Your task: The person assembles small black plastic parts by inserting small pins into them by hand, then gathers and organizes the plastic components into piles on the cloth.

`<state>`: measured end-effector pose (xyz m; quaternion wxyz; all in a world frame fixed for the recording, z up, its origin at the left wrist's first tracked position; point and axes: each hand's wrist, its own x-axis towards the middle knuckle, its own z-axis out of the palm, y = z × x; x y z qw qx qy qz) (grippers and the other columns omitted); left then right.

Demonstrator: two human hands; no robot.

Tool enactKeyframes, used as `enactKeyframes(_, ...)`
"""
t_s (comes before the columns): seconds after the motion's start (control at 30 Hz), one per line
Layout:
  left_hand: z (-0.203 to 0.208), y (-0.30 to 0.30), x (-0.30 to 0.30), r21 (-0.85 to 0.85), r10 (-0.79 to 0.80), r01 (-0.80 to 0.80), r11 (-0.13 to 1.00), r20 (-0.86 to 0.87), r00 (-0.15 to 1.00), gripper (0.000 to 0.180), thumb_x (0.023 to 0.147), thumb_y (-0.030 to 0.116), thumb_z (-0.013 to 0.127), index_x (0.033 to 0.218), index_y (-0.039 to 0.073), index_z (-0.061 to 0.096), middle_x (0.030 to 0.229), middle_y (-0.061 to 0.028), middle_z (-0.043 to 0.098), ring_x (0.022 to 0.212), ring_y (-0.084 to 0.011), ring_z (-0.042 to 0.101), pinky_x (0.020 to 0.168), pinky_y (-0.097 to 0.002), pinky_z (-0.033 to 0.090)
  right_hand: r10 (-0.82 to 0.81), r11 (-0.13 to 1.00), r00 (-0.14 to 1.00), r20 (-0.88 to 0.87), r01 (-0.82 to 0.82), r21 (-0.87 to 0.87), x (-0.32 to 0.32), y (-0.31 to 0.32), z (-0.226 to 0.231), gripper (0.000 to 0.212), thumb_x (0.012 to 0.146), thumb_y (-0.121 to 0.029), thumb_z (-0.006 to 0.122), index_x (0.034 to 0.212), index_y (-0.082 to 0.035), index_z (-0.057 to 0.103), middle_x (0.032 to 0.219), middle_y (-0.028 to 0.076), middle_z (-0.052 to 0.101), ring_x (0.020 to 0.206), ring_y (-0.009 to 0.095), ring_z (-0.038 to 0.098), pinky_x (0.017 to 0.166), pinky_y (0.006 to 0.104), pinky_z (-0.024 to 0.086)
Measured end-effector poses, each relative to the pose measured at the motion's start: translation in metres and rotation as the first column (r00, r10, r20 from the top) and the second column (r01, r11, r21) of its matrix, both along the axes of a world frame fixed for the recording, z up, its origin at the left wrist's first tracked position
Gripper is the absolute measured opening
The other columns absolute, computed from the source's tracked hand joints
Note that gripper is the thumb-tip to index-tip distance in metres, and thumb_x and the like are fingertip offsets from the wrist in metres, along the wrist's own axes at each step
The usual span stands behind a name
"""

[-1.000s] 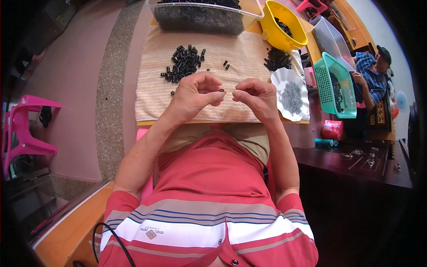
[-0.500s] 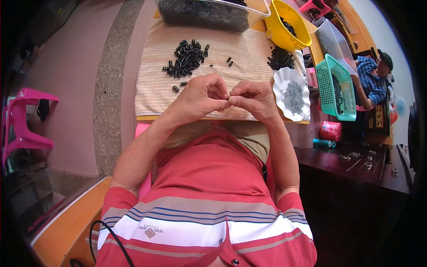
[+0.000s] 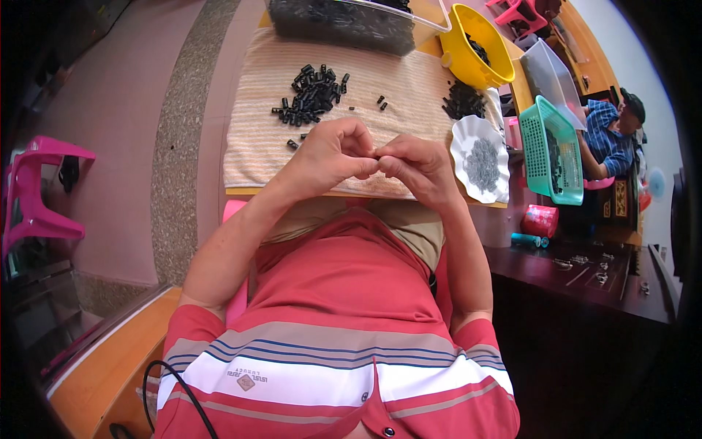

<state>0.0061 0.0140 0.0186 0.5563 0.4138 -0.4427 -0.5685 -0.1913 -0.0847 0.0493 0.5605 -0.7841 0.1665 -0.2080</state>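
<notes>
My left hand (image 3: 333, 155) and my right hand (image 3: 422, 165) meet fingertip to fingertip above the near edge of a towel-covered table (image 3: 252, 110). Both are closed in a pinch; whatever lies between the fingertips is too small and hidden to make out. Beyond the left hand is a heap of short black cylindrical pieces (image 3: 313, 95), with a few stray ones beside it. Right of my right hand stands a white wavy-rimmed dish (image 3: 461, 150) of small grey metallic bits (image 3: 482, 165). Behind the dish lies a pile of small black parts (image 3: 463, 100).
At the back stand a clear bin (image 3: 431, 25) of black pieces and a yellow basket (image 3: 499, 69). A green basket (image 3: 532, 150) and another clear bin (image 3: 537, 62) are at the right, near a seated person (image 3: 608, 139). A pink stool (image 3: 44, 190) stands on the left.
The hands stay pinched together and shift only slightly, with the fingers turning a little. The whole view has moved slightly.
</notes>
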Motion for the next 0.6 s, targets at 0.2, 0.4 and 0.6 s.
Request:
enactKeyframes(0.2,-0.002,-0.003,0.003,0.006,0.08,-0.08,0.997,-0.043,0.996,0.015,0.087,-0.001,0.075,0.092,0.0,0.061,0.083,-0.0073,0.069,0.075,-0.0114,0.067,0.066,-0.0261,0.056,-0.083,0.838,0.997,0.002,0.071,-0.541,0.007,0.007,0.004,0.018,0.092,-0.007,0.072,0.109,0.0,0.072,0.092,0.013,0.07,0.08,0.022,0.07,0.067,0.0308,0.053)
enactKeyframes(0.4,-0.004,-0.003,0.004,0.031,0.073,-0.071,0.997,-0.051,0.996,0.018,0.086,0.004,0.079,0.094,0.002,0.062,0.086,-0.005,0.07,0.078,-0.0108,0.068,0.071,-0.0252,0.056,-0.431,0.782,0.897,-0.101,0.315,-0.538,0.02,-0.037,-0.005,0.018,0.09,-0.016,0.075,0.1,-0.001,0.075,0.088,0.015,0.071,0.074,0.024,0.07,0.066,0.0338,0.053)
enactKeyframes(0.6,-0.006,-0.005,0.003,0.01,0.107,-0.107,0.994,-0.06,0.992,0.016,0.087,0.002,0.077,0.09,0.0,0.061,0.082,-0.0068,0.069,0.073,-0.0107,0.067,0.066,-0.0257,0.056,-0.524,0.678,0.798,-0.297,0.18,-0.713,0.043,-0.062,-0.017,0.026,0.088,-0.027,0.071,0.101,-0.005,0.077,0.098,0.016,0.072,0.092,0.034,0.069,0.083,0.0438,0.053)
